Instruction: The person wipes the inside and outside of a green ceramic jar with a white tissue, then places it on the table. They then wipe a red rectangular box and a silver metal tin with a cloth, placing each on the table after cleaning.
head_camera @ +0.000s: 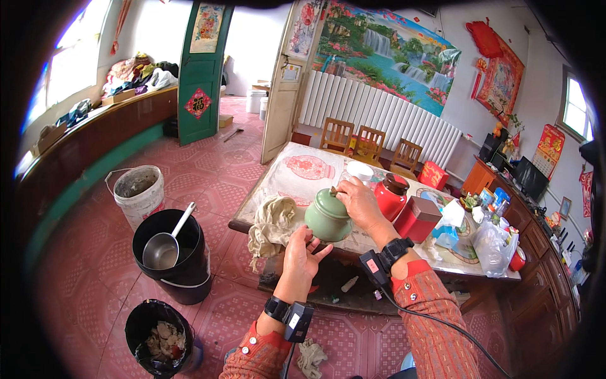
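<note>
A pale green ceramic lidded jar (325,222) is at the front edge of the table, its lid (326,201) seated on top. My right hand (362,204) pinches the small brown knob of that lid from above. Just below and left of the jar, my left hand (303,256) is turned palm up with its fingers spread; whether a fingertip touches the jar I cannot tell. A crumpled beige cloth (272,222) lies left of the jar, partly hanging over the table edge. Behind my right hand stand a red jar with a brown lid (390,194) and a dark red box (417,219).
The table (265,182) also bears a white round container (360,170), a tissue pack (447,232) and a plastic bag (494,248). On the tiled floor at left are a white bucket (138,201), a black bucket (201,256) holding a ladle (161,251), and a lined bin (142,315).
</note>
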A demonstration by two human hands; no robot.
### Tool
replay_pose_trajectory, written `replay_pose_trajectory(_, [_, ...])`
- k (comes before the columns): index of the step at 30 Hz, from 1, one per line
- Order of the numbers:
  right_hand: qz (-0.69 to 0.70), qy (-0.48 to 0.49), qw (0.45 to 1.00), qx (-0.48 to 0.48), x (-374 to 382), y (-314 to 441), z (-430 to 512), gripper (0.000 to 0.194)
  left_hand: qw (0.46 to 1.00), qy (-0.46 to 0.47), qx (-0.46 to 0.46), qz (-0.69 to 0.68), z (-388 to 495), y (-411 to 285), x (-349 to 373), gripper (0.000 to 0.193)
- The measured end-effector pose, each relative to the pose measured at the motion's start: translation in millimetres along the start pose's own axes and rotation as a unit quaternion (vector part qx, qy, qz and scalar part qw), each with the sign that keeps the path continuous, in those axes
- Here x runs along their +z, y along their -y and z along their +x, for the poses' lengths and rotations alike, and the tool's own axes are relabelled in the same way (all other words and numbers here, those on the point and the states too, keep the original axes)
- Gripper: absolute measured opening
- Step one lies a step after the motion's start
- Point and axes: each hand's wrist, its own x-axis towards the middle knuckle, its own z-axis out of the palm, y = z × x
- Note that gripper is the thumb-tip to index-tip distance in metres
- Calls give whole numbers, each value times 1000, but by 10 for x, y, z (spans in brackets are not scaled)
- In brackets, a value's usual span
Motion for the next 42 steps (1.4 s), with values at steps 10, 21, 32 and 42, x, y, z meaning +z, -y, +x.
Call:
replay_pose_trajectory(10, [106, 68, 976, 175, -229, -180, -651, 55, 999, -18, -19, 46, -88, -19, 10, 52])
replay_pose_trajectory(21, [341, 38, 892, 294, 465, -54, -618, 85, 998, 42, 37, 35, 40, -50, -74, 39])
replay_pose_trajectory(32, [167, -61, 924, 338, 1057, -82, -68, 59, 986, 94, 129, 40, 153, -362, -237, 50])
replay_pose_trajectory(42, [-4, 4, 998, 69, 887, 107, -111, 17, 982, 26, 187, 3, 120, -658, -296, 46])
